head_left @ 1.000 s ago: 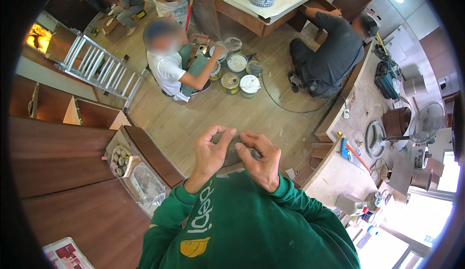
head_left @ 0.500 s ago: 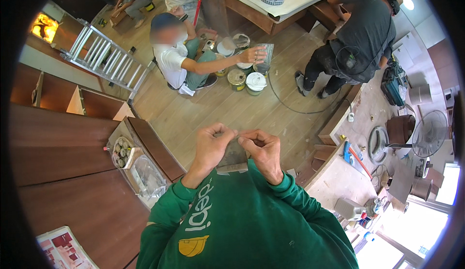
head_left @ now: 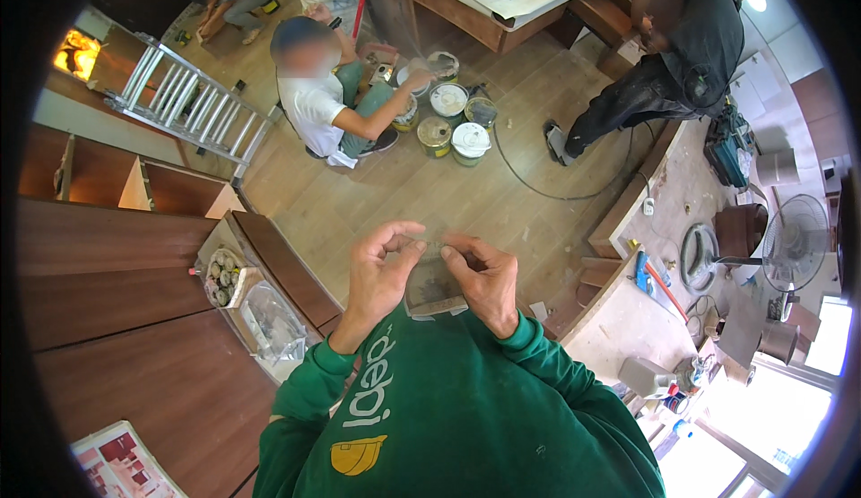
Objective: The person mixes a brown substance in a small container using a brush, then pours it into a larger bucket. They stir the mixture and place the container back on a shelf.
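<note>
The left hand (head_left: 377, 269) makes a narrow grip, its thumb and forefinger bent close together; the right hand (head_left: 489, 278) faces it with a similar narrow grip. Whether something fine is pinched there, one cannot tell. A flat greyish piece (head_left: 435, 287), smooth-looking and with a paler near edge, shows between the hands, just before the chest; it is not clear if the fingers hold it. The green sweatshirt (head_left: 520, 399) is of soft cloth, with white lettering and a yellow helmet emblem.

Farther, on the plank-patterned floor (head_left: 386, 207), round buckets (head_left: 470, 140) stand close together, beside a squatting person in a white shirt (head_left: 309, 117). To the far left leans a shiny metal ladder (head_left: 193, 108). On the right, the dusty pale table (head_left: 628, 337) carries a round-caged fan (head_left: 796, 240). At near left, a printed sheet (head_left: 121, 462) shows reddish pictures.
</note>
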Tool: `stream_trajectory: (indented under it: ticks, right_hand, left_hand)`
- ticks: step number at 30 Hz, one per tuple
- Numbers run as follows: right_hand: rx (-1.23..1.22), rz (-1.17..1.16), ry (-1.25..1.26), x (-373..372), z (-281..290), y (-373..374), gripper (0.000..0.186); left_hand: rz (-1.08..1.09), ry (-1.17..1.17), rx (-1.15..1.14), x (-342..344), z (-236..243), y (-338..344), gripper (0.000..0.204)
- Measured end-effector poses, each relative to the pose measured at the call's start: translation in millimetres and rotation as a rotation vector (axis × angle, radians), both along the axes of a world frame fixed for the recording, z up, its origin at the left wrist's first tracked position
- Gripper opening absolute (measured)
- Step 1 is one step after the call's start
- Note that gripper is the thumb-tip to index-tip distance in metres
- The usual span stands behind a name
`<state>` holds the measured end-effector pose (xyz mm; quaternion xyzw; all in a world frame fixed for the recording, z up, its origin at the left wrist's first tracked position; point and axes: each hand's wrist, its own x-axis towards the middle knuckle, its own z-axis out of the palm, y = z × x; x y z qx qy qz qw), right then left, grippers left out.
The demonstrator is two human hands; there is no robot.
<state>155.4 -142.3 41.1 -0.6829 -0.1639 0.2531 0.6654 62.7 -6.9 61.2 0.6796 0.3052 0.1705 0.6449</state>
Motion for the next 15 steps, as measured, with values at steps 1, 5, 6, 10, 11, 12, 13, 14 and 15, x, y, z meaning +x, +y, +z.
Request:
stream_trajectory:
  ticks: [1, 5, 6, 10, 11, 12, 13, 14, 15]
  right_hand:
    - [-0.041, 0.035, -0.141, 0, -3, -3, 0.02]
    - [-0.092, 0.152, -0.41, 1, 1, -11, 0.024]
    - [-0.101, 0.168, -0.39, 2, 3, -12, 0.025]
    - [-0.144, 0.202, -0.367, 3, 5, -17, 0.026]
    - [-0.157, 0.205, -0.376, 4, 4, -18, 0.026]
    - [-0.158, 0.215, -0.385, 3, 6, -19, 0.025]
    - [-0.158, 0.225, -0.394, 3, 8, -20, 0.024]
    - [-0.158, 0.237, -0.403, 3, 10, -20, 0.023]
    - [-0.163, 0.24, -0.429, 3, 11, -21, 0.022]
  left_hand:
    - [-0.016, -0.017, 0.056, -2, -3, 0, 0.011]
    - [-0.048, 0.002, 0.097, -5, -12, 1, 0.013]
    - [-0.06, 0.013, 0.089, -5, -12, 1, 0.013]
    - [-0.108, 0.006, -0.011, -7, -12, -1, 0.015]
    - [-0.119, -0.008, -0.055, -7, -12, -1, 0.017]
    - [-0.11, 0.001, -0.118, -7, -11, 0, 0.019]
    - [-0.101, 0.011, -0.182, -7, -9, 1, 0.021]
    - [-0.091, 0.021, -0.245, -8, -8, 1, 0.023]
    - [-0.086, 0.03, -0.294, -9, -9, 2, 0.025]
